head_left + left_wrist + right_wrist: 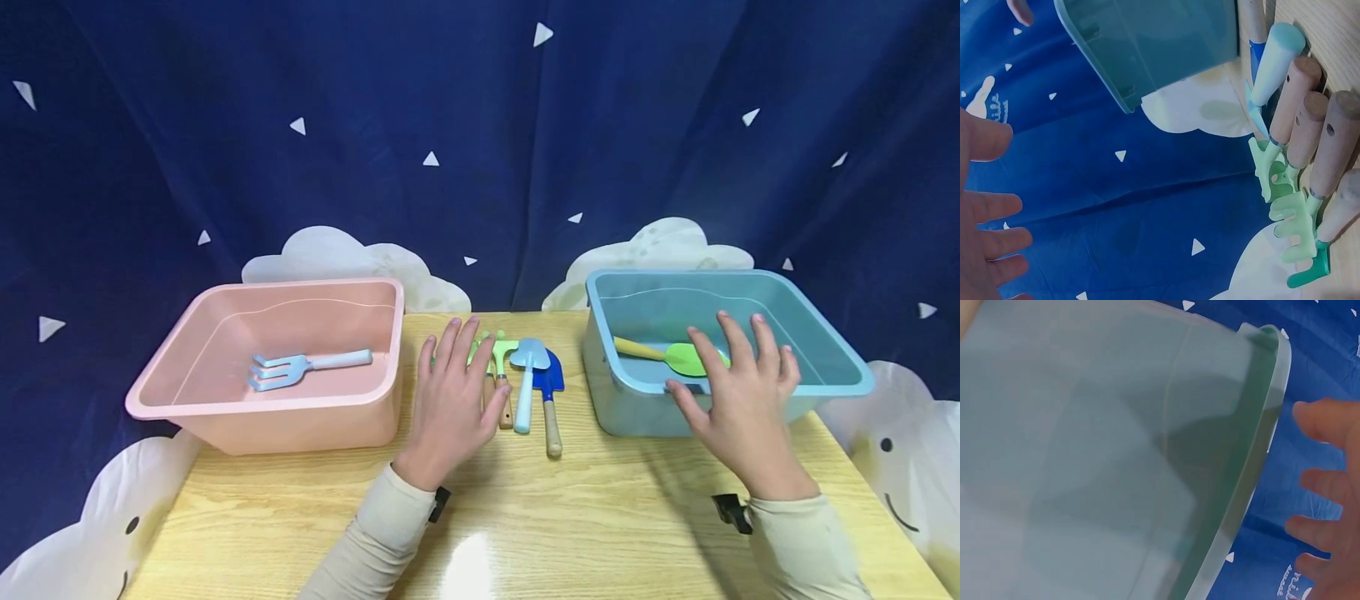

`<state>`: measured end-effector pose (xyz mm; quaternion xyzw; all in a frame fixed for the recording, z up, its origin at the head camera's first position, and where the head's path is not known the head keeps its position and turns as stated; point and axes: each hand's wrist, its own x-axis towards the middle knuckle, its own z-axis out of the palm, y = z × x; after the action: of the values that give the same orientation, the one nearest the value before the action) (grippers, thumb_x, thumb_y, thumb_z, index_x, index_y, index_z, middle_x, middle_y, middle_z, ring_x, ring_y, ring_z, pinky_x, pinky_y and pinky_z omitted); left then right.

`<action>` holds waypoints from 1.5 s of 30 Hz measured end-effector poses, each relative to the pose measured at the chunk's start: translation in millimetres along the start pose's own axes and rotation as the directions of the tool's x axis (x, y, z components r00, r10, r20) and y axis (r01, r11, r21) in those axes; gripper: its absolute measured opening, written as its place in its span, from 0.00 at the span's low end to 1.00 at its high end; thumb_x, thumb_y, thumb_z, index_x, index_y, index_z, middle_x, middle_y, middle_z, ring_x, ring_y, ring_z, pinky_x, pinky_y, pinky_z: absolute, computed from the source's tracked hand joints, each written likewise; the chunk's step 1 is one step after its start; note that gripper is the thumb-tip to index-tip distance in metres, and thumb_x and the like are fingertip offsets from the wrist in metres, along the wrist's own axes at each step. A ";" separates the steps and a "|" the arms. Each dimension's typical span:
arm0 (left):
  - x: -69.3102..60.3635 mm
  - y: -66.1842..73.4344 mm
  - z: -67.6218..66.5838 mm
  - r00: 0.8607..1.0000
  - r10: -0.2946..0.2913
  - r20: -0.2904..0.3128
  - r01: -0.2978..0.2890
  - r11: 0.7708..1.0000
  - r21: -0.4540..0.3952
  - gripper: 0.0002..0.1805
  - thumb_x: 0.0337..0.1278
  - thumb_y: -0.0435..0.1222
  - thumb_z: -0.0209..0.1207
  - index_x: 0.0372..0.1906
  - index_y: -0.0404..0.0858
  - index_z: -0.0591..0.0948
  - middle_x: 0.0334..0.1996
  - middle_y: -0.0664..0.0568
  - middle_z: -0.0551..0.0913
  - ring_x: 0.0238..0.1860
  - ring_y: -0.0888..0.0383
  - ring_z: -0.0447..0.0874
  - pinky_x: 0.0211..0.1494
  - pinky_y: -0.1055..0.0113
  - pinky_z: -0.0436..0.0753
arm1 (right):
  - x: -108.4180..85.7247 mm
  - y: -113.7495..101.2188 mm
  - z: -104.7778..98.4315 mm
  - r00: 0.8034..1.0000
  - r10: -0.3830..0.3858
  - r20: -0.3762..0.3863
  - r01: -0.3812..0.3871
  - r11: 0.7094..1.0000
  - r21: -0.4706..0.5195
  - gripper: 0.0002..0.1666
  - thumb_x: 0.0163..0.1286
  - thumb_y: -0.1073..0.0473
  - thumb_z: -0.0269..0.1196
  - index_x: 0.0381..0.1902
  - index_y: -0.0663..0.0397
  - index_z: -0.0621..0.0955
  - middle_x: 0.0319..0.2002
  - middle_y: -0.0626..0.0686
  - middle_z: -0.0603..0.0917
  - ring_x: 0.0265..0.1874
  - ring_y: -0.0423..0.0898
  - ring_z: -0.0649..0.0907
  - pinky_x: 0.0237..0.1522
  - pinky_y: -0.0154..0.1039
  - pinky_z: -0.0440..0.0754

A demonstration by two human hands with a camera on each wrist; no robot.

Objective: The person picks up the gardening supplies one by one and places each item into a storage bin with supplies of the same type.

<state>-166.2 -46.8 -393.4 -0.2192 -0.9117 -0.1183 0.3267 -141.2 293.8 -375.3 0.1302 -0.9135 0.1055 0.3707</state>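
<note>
My left hand (pixel 453 404) hovers with spread fingers over a row of toy garden tools on the table, touching none that I can see. In that row are a light blue trowel (pixel 529 357), a dark blue spade (pixel 552 417) with a wooden handle, and several green-headed tools; the left wrist view shows a light green rake (pixel 1294 228) among them. My right hand (pixel 742 408), fingers spread, is above the front rim of the blue bin (pixel 637 417). Inside that bin lies a green shovel (pixel 684 359) with a yellow handle, partly behind the hand.
On the left stands a pink bin (pixel 262 411) with a light blue hand fork (pixel 288 371) lying in it. The wooden table (pixel 585 517) carries both bins and the tools. Behind hangs a dark blue curtain (pixel 480 83) with white triangles and clouds.
</note>
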 end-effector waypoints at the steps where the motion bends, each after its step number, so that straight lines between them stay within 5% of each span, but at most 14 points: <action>1: 0.1 -0.3 -0.1 1.000 -0.001 0.000 0.001 1.000 0.001 0.30 0.64 0.52 0.51 0.66 0.41 0.73 0.73 0.44 0.67 0.76 0.44 0.60 0.75 0.42 0.59 | -0.5 1.7 -0.9 1.000 0.003 -0.004 -0.003 1.000 -0.001 0.48 0.69 0.24 0.41 0.62 0.59 0.75 0.68 0.71 0.67 0.75 0.70 0.55 0.63 0.78 0.46; 15: 8.5 7.4 3.4 0.999 0.038 -0.022 -0.038 0.999 -0.004 0.30 0.59 0.50 0.58 0.63 0.40 0.75 0.71 0.43 0.68 0.76 0.44 0.60 0.73 0.41 0.61 | -3.6 18.8 -9.4 0.999 0.038 -0.015 -0.038 0.999 -0.025 0.51 0.67 0.21 0.42 0.62 0.60 0.75 0.68 0.71 0.67 0.75 0.70 0.54 0.64 0.79 0.44; 45: 24.6 59.3 31.8 0.984 0.171 -0.044 -0.174 0.981 -0.081 0.28 0.62 0.53 0.54 0.61 0.41 0.76 0.69 0.45 0.72 0.72 0.46 0.67 0.70 0.47 0.70 | -15.7 40.0 -5.9 0.999 0.031 0.038 -0.031 0.999 -0.014 0.54 0.64 0.19 0.43 0.60 0.62 0.75 0.69 0.70 0.67 0.76 0.68 0.54 0.65 0.78 0.46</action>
<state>-172.2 24.5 -397.3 -0.3088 -0.8772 -0.1323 0.3429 -139.1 335.8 -386.1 0.1157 -0.9230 0.1027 0.3523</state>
